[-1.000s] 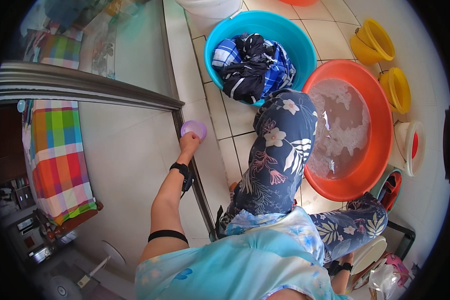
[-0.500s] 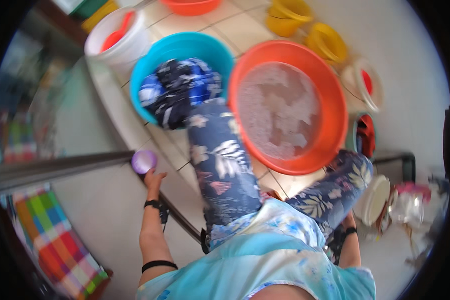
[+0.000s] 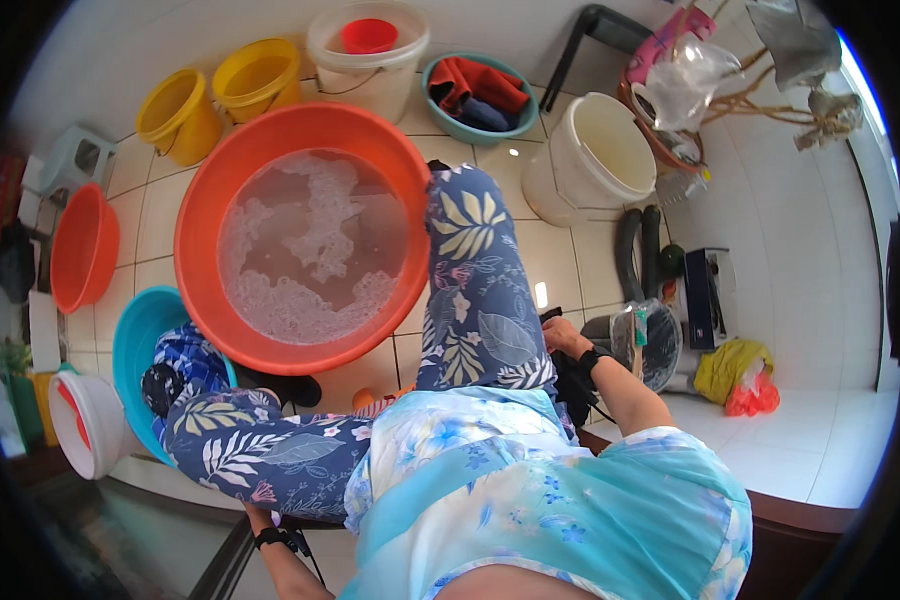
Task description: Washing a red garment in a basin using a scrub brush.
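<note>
My right hand [image 3: 566, 338], fingers curled and partly hidden, is beside my right thigh [image 3: 480, 300] at a black item [image 3: 574, 385]; what it holds is unclear. My left hand [image 3: 258, 517] is low beside my left thigh [image 3: 260, 450], its fingers hidden. A large orange tub [image 3: 402, 270] of murky, foamy water stands against my right knee. Beside my left knee is a turquoise tub [image 3: 128, 340] holding blue plaid and dark cloth [image 3: 185, 358].
Around me are yellow buckets [image 3: 175, 120], a red basin [image 3: 82, 245], white pails [image 3: 585, 160], a basin of red cloth [image 3: 480, 100], a stool [image 3: 77, 160], a potted branch plant [image 3: 730, 90], black tube shapes [image 3: 635, 255] and a sill [image 3: 155, 490] at lower left.
My view has swung to the right. My left hand, earlier out at a purple cup on the door track, is now low by my thigh; the cup is out of sight.
</note>
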A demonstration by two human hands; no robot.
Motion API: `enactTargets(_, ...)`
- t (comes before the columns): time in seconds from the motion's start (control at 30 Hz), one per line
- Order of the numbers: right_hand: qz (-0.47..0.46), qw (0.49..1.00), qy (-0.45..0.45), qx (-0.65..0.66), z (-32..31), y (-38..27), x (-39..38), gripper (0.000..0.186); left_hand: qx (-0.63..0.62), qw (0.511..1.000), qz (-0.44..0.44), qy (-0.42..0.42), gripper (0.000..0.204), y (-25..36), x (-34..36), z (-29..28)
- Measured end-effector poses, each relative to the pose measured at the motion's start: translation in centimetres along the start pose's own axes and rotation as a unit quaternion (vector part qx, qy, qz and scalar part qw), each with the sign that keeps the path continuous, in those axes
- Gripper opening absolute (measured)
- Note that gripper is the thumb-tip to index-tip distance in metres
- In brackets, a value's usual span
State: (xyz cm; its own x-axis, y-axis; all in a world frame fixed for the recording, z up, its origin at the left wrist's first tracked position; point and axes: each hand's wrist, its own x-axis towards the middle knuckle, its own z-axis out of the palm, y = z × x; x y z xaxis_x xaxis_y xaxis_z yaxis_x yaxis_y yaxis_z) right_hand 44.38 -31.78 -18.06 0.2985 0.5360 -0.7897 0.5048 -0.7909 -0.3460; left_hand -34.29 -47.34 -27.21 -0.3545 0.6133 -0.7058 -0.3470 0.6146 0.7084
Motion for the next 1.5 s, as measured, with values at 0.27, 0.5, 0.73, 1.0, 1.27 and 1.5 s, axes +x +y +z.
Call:
enactTargets(0.27, -0.007, 0.992, -0.093, 0.079, 8.5, 7.1, -1.4, 0.034, 0.116, 0.989, -0.086, -0.004, 0.054, 11.4, 2.0, -5.9)
enactTargets(0.5, 0.026, 0.995, 0.066, 0.065, 11.3, 11.1, -1.9, 0.033, 0.341, 0.933, -0.013, 0.112, 0.036, 23.9, 0.2, 3.0)
enactTargets(0.73, 0.014, 0.822, 0.57, -0.01, -0.5, 9.4, -5.9, 0.031, 0.451, 0.834, 0.151, 0.278, 0.016, 36.9, -3.3, 10.9)
enactTargets(1.0, 0.23, 0.812, 0.535, -0.036, -7.2, 15.2, -8.1, 0.04, 0.373, 0.836, 0.338, 0.219, 0.013, 45.9, 0.5, 17.4)
enactTargets(1.27, 0.239, 0.863, 0.445, 0.004, -5.6, 16.9, -7.0, 0.04, 0.368, 0.879, 0.302, 0.023, 0.012, 39.4, 0.6, 33.1)
enactTargets(1.5, 0.205, 0.855, 0.473, 0.057, -6.7, 11.2, -7.6, 0.034, 0.367, 0.896, 0.201, -0.148, 0.012, 29.1, 0.7, 40.9)
